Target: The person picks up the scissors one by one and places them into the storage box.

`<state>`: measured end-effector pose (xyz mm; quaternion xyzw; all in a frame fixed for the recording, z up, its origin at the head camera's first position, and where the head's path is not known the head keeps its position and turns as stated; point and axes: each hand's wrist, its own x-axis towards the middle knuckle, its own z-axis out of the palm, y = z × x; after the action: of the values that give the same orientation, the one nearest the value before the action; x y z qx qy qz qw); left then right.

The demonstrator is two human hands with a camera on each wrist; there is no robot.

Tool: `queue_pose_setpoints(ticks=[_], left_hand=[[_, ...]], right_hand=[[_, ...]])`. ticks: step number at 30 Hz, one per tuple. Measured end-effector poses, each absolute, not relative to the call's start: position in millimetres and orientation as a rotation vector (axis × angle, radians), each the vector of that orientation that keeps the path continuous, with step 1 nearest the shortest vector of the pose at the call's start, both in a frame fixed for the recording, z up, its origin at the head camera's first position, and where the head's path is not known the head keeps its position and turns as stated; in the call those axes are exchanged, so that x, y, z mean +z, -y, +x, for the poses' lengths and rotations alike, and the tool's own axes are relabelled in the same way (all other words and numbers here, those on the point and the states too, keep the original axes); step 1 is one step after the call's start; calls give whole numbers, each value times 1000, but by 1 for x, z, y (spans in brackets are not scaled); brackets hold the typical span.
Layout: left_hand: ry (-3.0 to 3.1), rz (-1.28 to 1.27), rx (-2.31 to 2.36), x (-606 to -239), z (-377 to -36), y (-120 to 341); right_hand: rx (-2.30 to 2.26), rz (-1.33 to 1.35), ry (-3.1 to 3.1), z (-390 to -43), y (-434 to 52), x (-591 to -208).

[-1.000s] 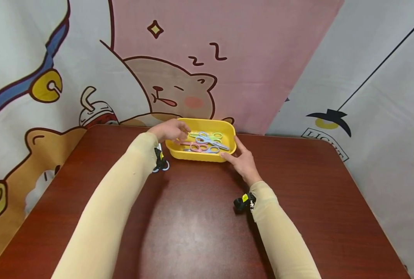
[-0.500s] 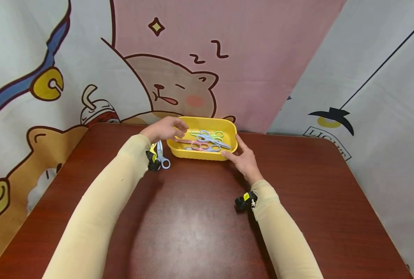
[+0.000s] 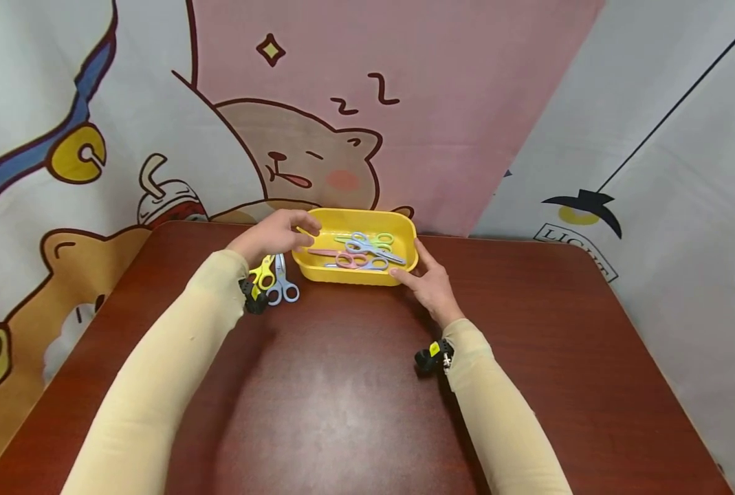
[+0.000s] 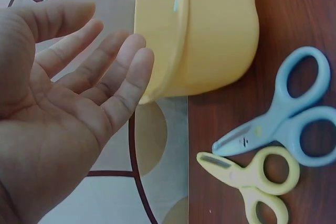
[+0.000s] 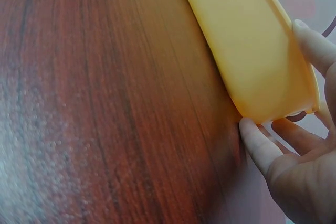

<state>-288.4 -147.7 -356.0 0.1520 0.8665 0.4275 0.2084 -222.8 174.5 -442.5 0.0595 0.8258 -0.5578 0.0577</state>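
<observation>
Scissors: the yellow pair [image 3: 265, 273] and blue pair [image 3: 282, 287] lie side by side toward the surface's far edge, just left of the yellow tray [image 3: 342, 273], directly under the open, empty left hand [image 3: 274, 235], while the right hand [image 3: 428, 280], fingers straight, touches the tray's right end.

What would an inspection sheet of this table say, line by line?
Surface: dark red-brown wooden table, glossy.
Job's things: yellow tray at the far edge holding several pastel scissors; yellow scissors and blue scissors lie on the table left of it.
Clutter: nothing seen.
Grip: left hand open, empty, beside the tray's left end; right hand with straight fingers against its right corner.
Cables: nothing seen.
Surroundings: cartoon-printed cloth backdrop behind the table.
</observation>
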Motion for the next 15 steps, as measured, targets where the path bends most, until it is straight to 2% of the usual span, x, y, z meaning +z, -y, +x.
queue_pose_setpoints(ticks=[15], left_hand=[[-2456, 365, 1221, -362, -280, 180]], right_hand=[[-1683, 184, -2507, -224, -172, -443]])
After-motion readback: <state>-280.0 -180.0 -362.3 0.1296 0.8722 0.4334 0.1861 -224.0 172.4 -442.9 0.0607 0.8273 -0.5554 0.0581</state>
